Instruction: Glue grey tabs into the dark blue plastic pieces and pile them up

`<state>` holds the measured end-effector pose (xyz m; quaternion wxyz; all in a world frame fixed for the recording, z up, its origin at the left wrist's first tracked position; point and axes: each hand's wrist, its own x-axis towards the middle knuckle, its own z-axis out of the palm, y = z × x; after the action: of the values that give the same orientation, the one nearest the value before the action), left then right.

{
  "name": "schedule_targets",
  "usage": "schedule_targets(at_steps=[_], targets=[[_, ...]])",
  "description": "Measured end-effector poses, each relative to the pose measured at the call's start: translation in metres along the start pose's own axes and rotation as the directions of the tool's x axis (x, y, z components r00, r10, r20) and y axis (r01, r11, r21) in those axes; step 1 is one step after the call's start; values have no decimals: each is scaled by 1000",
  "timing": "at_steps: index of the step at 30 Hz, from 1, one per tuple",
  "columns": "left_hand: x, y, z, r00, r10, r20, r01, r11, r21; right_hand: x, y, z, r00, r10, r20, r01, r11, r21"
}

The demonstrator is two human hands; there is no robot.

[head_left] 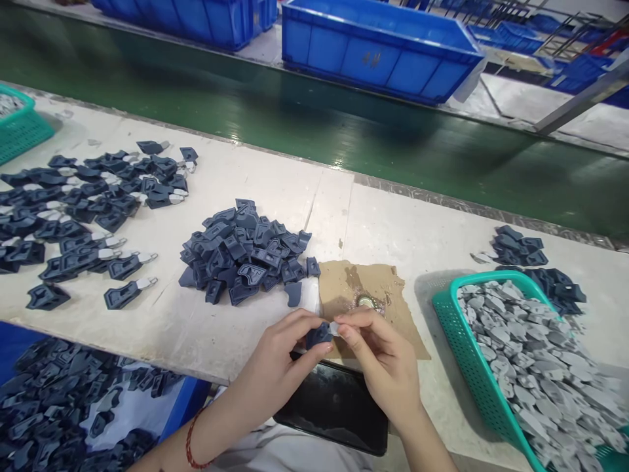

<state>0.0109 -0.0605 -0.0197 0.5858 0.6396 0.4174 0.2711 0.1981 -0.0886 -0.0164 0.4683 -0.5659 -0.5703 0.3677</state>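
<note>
With the fingers of the left hand (pixel 282 351) curled close around it, grips a dark navy moulded part (pixel 318 334) above the near edge of the white worktable (pixel 393 229). With thumb and forefinger of the right hand (pixel 388 357) brought together, pinches a light-grey tab (pixel 334 328) at the part's right end; too small to make out whether inserted. Wears a red cord bracelet (pixel 191 442) on the left wrist. Below the hands, has a black-screened device (pixel 334 406) lying flat; at lower left, a blue bin (pixel 196 396) heaped with more navy parts; at right, a teal perforated basket (pixel 462 367) full of light-grey pieces (pixel 540 367). Just beyond the fingers, has brown cardboard (pixel 339 288) bearing a small round object (pixel 366 301); left of that, a navy pile (pixel 246 255), then spread tabbed parts (pixel 98 196). Farther off, past a green belt (pixel 221 111), shows a large blue crate (pixel 363 52).
</note>
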Motion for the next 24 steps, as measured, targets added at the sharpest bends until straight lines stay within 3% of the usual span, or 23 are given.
schedule_targets(at_steps=[6,13,16,20,24], targets=[[0,1,-2,999,34,17,-34,999,-9,1,-3,0,994,-47,101,55,996,-76],[-2,4,-4,999,11,44,-9,999,-35,3,-11,-3,988,22,154,-1,991,-137],[-4,6,-6,999,-6,53,8,999,-34,9,-19,-9,980,-69,187,120,953,-278],[-4,5,-6,999,-7,45,8,1000,-25,15,-24,-7,940,-154,305,291,828,-479],[-3,5,-5,999,-23,28,25,997,-71,13,-22,0,931,-186,315,340,758,-557]])
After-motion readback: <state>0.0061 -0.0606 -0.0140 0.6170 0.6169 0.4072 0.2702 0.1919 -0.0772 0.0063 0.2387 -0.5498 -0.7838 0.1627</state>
